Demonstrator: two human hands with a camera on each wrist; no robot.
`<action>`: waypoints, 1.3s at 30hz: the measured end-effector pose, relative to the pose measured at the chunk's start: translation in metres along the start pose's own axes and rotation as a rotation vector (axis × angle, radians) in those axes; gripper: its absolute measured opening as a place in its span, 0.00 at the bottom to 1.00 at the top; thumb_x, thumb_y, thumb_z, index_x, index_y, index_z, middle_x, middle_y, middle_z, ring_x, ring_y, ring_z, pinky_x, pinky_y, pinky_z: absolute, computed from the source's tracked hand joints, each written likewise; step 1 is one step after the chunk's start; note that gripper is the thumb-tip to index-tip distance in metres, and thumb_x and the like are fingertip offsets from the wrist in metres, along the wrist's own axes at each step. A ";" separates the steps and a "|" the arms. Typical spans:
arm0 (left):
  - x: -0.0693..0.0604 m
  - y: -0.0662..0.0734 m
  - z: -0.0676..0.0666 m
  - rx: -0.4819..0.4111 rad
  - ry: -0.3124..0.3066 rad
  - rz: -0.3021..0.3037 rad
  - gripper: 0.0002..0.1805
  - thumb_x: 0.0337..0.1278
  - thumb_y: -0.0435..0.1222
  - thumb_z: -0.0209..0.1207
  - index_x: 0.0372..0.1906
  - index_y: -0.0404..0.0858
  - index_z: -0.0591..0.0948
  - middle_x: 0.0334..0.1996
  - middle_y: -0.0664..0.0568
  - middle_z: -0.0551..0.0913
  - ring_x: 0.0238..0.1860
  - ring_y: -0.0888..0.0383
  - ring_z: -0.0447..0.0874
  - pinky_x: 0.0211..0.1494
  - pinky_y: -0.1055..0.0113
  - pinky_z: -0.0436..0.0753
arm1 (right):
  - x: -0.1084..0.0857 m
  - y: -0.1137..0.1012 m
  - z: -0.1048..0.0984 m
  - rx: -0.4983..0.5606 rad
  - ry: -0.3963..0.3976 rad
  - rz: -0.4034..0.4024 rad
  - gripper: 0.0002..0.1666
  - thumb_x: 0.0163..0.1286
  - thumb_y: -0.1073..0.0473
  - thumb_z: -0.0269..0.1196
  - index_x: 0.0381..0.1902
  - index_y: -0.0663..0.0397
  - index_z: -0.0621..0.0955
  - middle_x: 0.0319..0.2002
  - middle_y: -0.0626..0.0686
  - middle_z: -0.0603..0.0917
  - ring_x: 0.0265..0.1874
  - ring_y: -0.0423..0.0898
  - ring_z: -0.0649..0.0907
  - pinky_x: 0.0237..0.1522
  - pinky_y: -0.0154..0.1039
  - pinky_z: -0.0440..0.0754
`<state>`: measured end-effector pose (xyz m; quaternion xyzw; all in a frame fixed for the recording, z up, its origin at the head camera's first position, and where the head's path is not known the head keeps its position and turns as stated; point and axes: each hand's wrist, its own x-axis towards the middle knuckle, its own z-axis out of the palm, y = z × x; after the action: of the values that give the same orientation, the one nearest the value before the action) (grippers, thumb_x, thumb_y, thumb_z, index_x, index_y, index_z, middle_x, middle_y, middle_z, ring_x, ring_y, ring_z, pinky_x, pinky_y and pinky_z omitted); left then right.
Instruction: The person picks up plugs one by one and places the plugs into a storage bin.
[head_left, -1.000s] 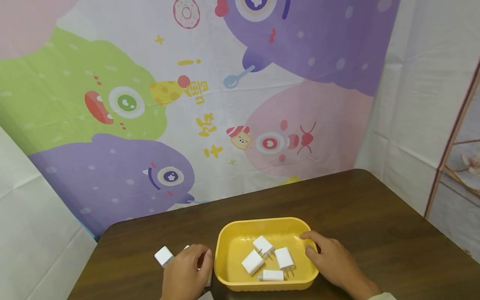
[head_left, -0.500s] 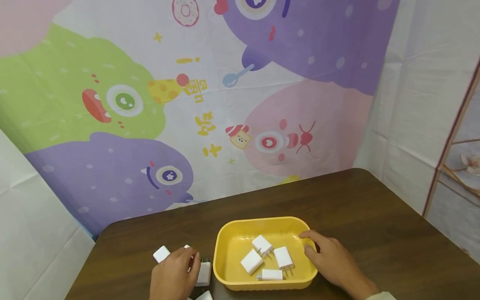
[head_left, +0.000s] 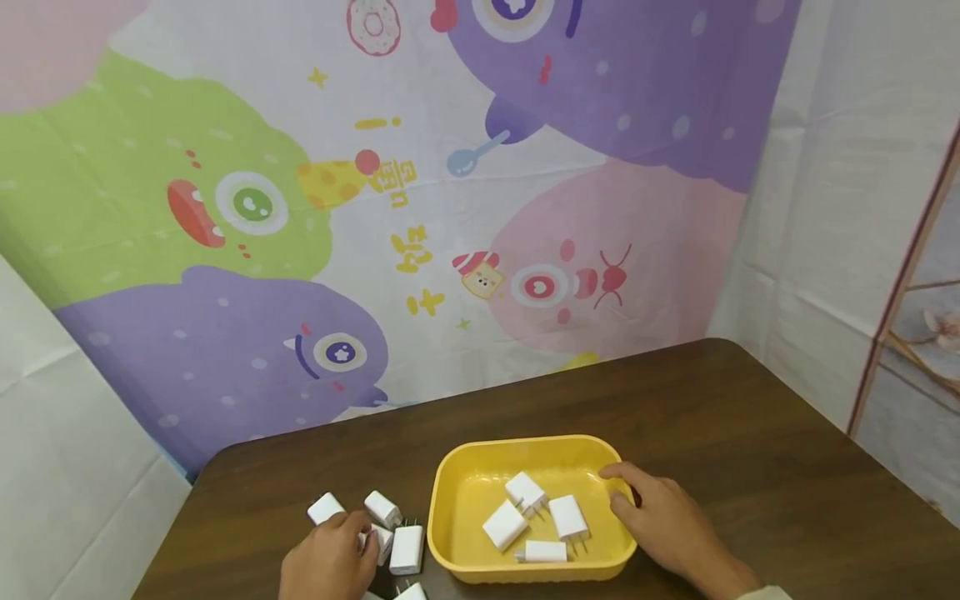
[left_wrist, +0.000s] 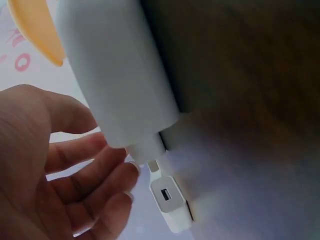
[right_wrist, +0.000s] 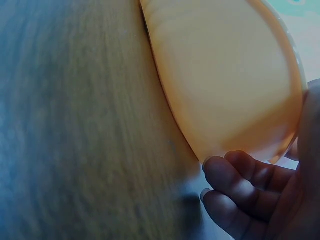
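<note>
My left hand [head_left: 330,560] is low over white plug adapters left of the yellow tray [head_left: 536,573]. Its fingers curve loosely beside one adapter [head_left: 382,543], partly hidden by them. In the left wrist view, the left hand [left_wrist: 75,165] has bent fingers behind a large, near adapter [left_wrist: 117,75], with another adapter [left_wrist: 170,200] beyond; no firm hold shows. My right hand [head_left: 671,521] grips the tray's right rim, and in the right wrist view the right hand [right_wrist: 265,195] lies against the tray wall [right_wrist: 225,80]. Several adapters [head_left: 505,525] lie inside the tray.
More adapters lie outside the tray: one [head_left: 325,507] at the far left, one [head_left: 383,508] behind, one [head_left: 407,550] beside the tray and one [head_left: 411,592] at the lower edge. The brown table [head_left: 712,417] meets a cartoon-printed cloth [head_left: 427,350] at the back.
My left hand has moved left, away from the tray, uncovering adapters beside it. My right hand stays at the tray rim, and the adapters inside have not moved.
</note>
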<state>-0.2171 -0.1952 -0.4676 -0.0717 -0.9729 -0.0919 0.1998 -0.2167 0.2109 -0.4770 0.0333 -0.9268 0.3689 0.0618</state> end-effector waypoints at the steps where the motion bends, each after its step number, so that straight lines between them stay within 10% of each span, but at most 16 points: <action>1: 0.000 -0.002 0.000 0.004 -0.018 -0.010 0.03 0.48 0.39 0.66 0.28 0.47 0.82 0.25 0.60 0.79 0.23 0.56 0.79 0.21 0.53 0.75 | 0.000 0.000 0.000 0.000 0.000 0.003 0.15 0.71 0.56 0.61 0.54 0.37 0.82 0.15 0.42 0.66 0.15 0.39 0.64 0.21 0.37 0.66; 19: 0.004 -0.013 0.001 -0.009 -0.276 -0.169 0.16 0.56 0.45 0.63 0.44 0.39 0.84 0.34 0.46 0.82 0.33 0.40 0.84 0.32 0.41 0.79 | 0.001 0.003 0.000 0.014 -0.016 0.016 0.15 0.72 0.56 0.60 0.54 0.38 0.83 0.13 0.41 0.65 0.12 0.37 0.62 0.19 0.36 0.66; 39: 0.005 -0.003 -0.001 0.069 -0.320 -0.142 0.28 0.45 0.62 0.70 0.39 0.43 0.85 0.27 0.54 0.79 0.24 0.53 0.80 0.25 0.47 0.78 | 0.002 0.001 0.001 0.028 -0.011 0.032 0.15 0.71 0.57 0.61 0.54 0.39 0.83 0.14 0.42 0.66 0.13 0.38 0.64 0.20 0.36 0.67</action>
<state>-0.2221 -0.1980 -0.4653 -0.0097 -0.9975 -0.0596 0.0378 -0.2191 0.2108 -0.4779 0.0215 -0.9222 0.3827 0.0505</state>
